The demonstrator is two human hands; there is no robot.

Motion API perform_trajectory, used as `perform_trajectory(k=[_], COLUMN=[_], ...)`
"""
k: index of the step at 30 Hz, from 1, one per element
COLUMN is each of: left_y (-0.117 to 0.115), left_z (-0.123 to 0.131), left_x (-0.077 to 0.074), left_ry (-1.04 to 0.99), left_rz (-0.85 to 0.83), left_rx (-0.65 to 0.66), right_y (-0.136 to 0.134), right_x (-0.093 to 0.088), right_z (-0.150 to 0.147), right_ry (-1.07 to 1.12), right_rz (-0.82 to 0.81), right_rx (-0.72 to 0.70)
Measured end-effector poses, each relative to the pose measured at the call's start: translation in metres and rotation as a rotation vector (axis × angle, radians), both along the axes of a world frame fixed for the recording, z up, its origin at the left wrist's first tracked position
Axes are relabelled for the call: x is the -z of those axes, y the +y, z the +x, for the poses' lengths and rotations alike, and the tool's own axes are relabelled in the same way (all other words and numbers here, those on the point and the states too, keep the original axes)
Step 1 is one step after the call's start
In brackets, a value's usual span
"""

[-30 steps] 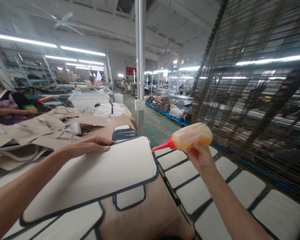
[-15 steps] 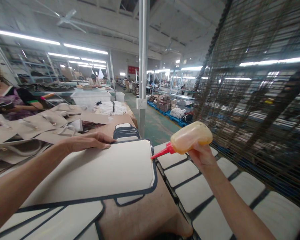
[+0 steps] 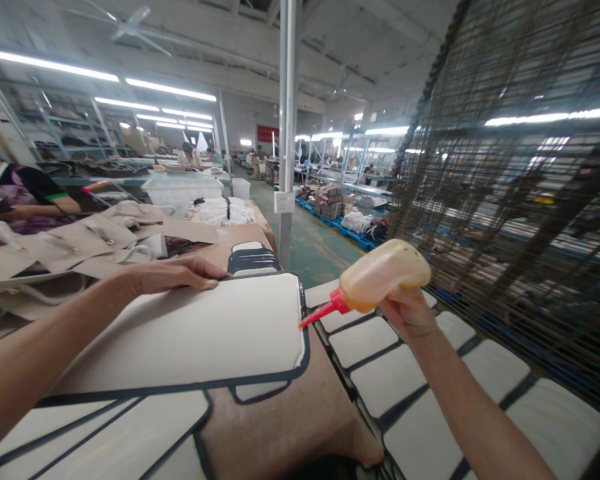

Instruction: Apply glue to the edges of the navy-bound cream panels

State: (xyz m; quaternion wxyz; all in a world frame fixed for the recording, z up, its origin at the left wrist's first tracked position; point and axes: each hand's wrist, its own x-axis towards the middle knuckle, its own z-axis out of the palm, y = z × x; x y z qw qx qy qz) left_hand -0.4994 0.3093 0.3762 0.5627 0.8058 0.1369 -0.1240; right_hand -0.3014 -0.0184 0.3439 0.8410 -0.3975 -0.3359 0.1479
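My right hand (image 3: 409, 310) is wrapped round a soft yellowish bottle (image 3: 383, 273), tilted so its red nozzle (image 3: 327, 309) points down to the left. The nozzle tip touches the right edge of a large white panel (image 3: 205, 333) with a dark border and rounded corners. Glossy wet-looking liquid shows on the border above the tip. My left hand (image 3: 183, 275) grips the panel's far edge, fingers on top; its thumb is hardly visible. Beneath lie more white panels (image 3: 130, 440) with dark borders.
Dark-edged white pieces (image 3: 390, 380) lie in rows at the right, beside a wire rack (image 3: 505, 187). A small stack (image 3: 254, 259) sits behind the panel. Beige bag parts (image 3: 80, 240) cover the left side, where a person (image 3: 30, 193) sits. A metal post (image 3: 286, 133) stands ahead.
The nozzle tip has moved a little down the panel's right edge, toward me, with the bottle still in my right hand. My left hand keeps its place on the panel.
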Motion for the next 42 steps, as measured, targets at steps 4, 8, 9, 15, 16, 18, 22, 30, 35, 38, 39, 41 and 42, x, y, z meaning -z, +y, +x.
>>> perform_trajectory(k=[4, 8, 9, 15, 16, 18, 22, 30, 35, 38, 39, 41, 42], left_y=[-0.001, 0.001, 0.001, 0.006, 0.006, 0.006, 0.005, 0.011, 0.01, 0.01, 0.011, 0.014, 0.016], left_z=[0.0, 0.0, 0.0, 0.002, 0.002, 0.002, 0.001, -0.001, -0.003, -0.003, -0.004, -0.004, -0.004], left_x=[-0.003, -0.003, -0.003, -0.001, -0.001, -0.001, 0.0, 0.004, 0.004, 0.005, 0.006, 0.009, 0.011], left_ry=[0.021, 0.005, 0.007, -0.01, -0.012, -0.009, -0.002, -0.015, -0.018, -0.012, -0.012, -0.025, -0.035], left_rz=[-0.03, -0.059, -0.057, -0.05, -0.053, -0.068, -0.116, -0.124, -0.139, -0.164, -0.18, -0.212, -0.225], left_rx=[-0.001, 0.068, 0.07, 0.04, 0.033, 0.012, -0.026, -0.02, -0.138, -0.142, -0.138, -0.138, -0.145], right_y=[0.0, -0.001, -0.001, -0.002, -0.002, -0.002, -0.002, -0.003, -0.002, 0.0, 0.001, 0.002, 0.003], right_x=[-0.003, -0.003, -0.003, 0.0, 0.0, 0.0, 0.001, 0.007, 0.015, 0.02, 0.021, 0.024, 0.025], right_z=[-0.002, -0.003, -0.003, -0.003, -0.004, -0.005, -0.008, -0.008, -0.009, -0.008, -0.007, -0.006, -0.006], right_ry=[-0.028, 0.011, 0.021, 0.052, 0.059, 0.069, 0.067, 0.074, 0.079, 0.059, 0.04, 0.001, -0.012], right_rz=[-0.021, -0.04, -0.043, -0.067, -0.067, -0.061, -0.045, -0.011, 0.038, 0.053, 0.061, 0.08, 0.088], right_rx=[-0.023, 0.017, 0.022, 0.051, 0.059, 0.074, 0.071, 0.106, 0.151, 0.17, 0.173, 0.178, 0.185])
